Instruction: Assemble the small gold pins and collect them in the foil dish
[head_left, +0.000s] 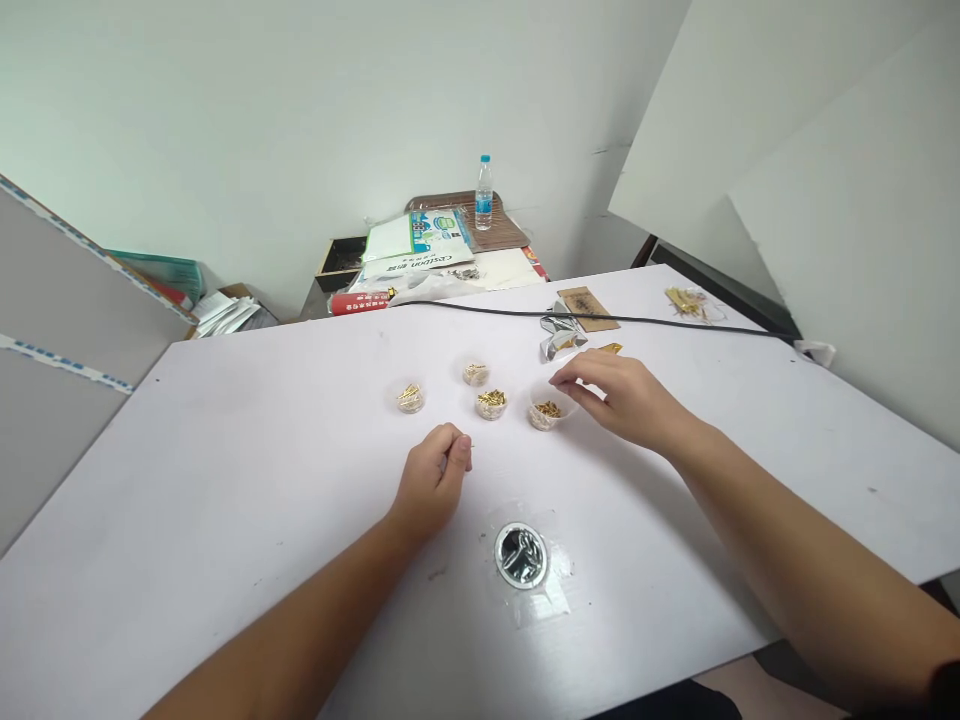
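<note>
On the white table (225, 450) stand several small clear cups of tiny gold parts: one at the left (409, 397), one at the back (475, 373), one in the middle (491, 403) and one at the right (544, 410). My right hand (626, 400) rests its fingers on the rim of the right cup. My left hand (435, 480) is curled on the table in front of the cups, pinching a thin gold pin whose tip shows beside the fingers. A round metal-lidded container (520, 553) lies nearer to me.
A black cable (637, 319) crosses the back of the table. Near it lie a crumpled silver bag (559, 335), a brown card (587, 306) and more gold parts (686, 301). Behind the table, a water bottle (484, 192), papers and boxes.
</note>
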